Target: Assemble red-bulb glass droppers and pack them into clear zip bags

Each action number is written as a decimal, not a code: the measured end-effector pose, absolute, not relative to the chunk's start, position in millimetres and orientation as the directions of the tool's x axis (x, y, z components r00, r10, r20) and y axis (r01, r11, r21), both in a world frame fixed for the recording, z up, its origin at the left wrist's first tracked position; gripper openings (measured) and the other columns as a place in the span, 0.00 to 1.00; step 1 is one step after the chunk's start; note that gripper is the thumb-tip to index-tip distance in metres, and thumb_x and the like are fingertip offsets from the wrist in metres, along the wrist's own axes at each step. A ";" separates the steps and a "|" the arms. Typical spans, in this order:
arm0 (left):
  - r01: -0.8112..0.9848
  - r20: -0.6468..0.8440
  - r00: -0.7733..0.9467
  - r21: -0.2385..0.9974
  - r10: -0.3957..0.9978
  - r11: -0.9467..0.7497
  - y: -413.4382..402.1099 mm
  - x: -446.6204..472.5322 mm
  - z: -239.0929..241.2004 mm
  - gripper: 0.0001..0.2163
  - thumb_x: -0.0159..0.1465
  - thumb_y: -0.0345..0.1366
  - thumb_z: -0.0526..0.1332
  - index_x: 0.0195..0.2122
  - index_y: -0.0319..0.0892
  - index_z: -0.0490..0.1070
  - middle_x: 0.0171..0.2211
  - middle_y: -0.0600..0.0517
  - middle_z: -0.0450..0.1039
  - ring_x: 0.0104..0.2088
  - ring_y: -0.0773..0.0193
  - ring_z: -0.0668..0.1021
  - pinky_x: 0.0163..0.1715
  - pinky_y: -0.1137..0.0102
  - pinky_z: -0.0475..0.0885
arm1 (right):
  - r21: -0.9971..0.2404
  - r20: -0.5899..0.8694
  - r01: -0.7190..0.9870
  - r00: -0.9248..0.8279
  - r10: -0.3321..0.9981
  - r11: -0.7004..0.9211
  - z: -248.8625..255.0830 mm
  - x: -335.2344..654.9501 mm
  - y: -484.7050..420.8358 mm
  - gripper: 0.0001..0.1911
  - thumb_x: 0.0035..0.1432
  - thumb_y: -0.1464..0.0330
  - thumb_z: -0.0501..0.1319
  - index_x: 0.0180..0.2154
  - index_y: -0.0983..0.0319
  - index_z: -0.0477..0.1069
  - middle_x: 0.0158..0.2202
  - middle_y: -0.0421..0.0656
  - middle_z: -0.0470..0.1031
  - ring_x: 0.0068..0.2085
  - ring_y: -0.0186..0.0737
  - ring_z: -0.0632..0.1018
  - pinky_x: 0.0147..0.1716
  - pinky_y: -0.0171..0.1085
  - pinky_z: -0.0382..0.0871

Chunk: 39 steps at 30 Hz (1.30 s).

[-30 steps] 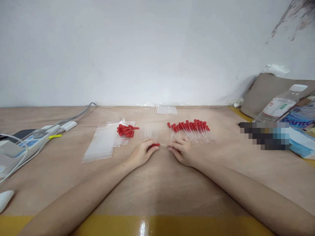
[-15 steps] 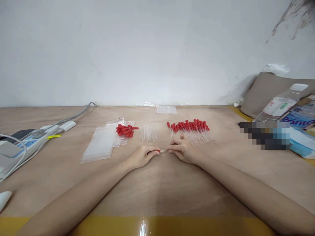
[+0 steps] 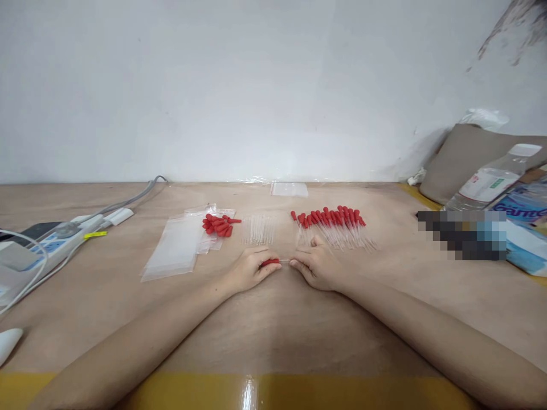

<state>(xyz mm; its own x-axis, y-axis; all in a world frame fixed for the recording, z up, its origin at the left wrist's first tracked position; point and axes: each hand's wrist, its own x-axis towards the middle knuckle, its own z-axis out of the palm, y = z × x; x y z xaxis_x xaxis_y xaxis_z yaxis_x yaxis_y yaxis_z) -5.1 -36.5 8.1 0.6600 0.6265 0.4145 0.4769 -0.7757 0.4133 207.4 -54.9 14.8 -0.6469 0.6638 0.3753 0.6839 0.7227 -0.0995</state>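
My left hand [image 3: 250, 269] pinches a red rubber bulb [image 3: 270, 262] at the middle of the wooden table [image 3: 277, 324]. My right hand [image 3: 315, 265] pinches the thin clear tube [image 3: 285, 261] that meets that bulb; the two hands almost touch. Behind them lie a small heap of loose red bulbs [image 3: 219, 225], a row of bare clear tubes [image 3: 258, 230] and a pile of droppers with red bulbs fitted [image 3: 333, 225].
A stack of clear zip bags [image 3: 176, 249] lies left of the bulbs, one more bag [image 3: 289, 189] by the wall. A white device with cables [image 3: 51, 247] is at the left. A water bottle [image 3: 491, 179], a brown bag [image 3: 461, 156] and blue packets [image 3: 523, 228] crowd the right.
Both hands came a little nearer to me with the bulb and tube. The red bulb shows more between my left fingers than half a second ago.
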 end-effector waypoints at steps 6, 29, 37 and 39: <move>0.464 0.402 0.702 0.367 0.587 -0.806 -37.6 -4.3 10.5 0.10 0.64 0.37 0.51 0.34 0.40 0.69 0.29 0.50 0.70 0.31 0.65 0.71 0.31 0.72 0.66 | -0.259 0.273 0.661 -0.649 0.710 0.704 17.5 201.6 -54.1 0.14 0.61 0.71 0.47 0.27 0.62 0.68 0.27 0.39 0.75 0.27 0.32 0.70 0.35 0.37 0.50; 0.740 0.608 0.423 0.196 0.672 -0.643 -19.2 -23.2 5.6 0.08 0.59 0.37 0.58 0.39 0.43 0.70 0.41 0.49 0.67 0.45 0.57 0.67 0.45 0.62 0.61 | -0.268 0.196 0.957 0.162 0.967 -0.106 40.9 234.1 11.2 0.16 0.52 0.62 0.52 0.20 0.62 0.69 0.24 0.45 0.73 0.28 0.39 0.72 0.25 0.34 0.56; 0.904 0.638 0.213 0.160 0.740 -0.397 -7.6 -33.1 16.4 0.09 0.57 0.38 0.59 0.37 0.43 0.71 0.39 0.48 0.68 0.42 0.54 0.67 0.42 0.61 0.60 | -0.163 0.251 0.986 0.015 0.968 0.027 41.0 217.4 4.6 0.21 0.56 0.56 0.49 0.24 0.62 0.70 0.26 0.45 0.74 0.32 0.42 0.74 0.35 0.40 0.58; 0.944 0.648 0.124 0.155 0.752 -0.290 1.5 -43.0 21.5 0.09 0.57 0.38 0.58 0.38 0.44 0.72 0.41 0.47 0.68 0.45 0.52 0.66 0.42 0.60 0.59 | -0.189 0.253 0.976 -0.058 0.966 0.108 41.7 203.0 4.3 0.17 0.55 0.58 0.51 0.26 0.62 0.70 0.28 0.45 0.75 0.33 0.42 0.74 0.36 0.39 0.58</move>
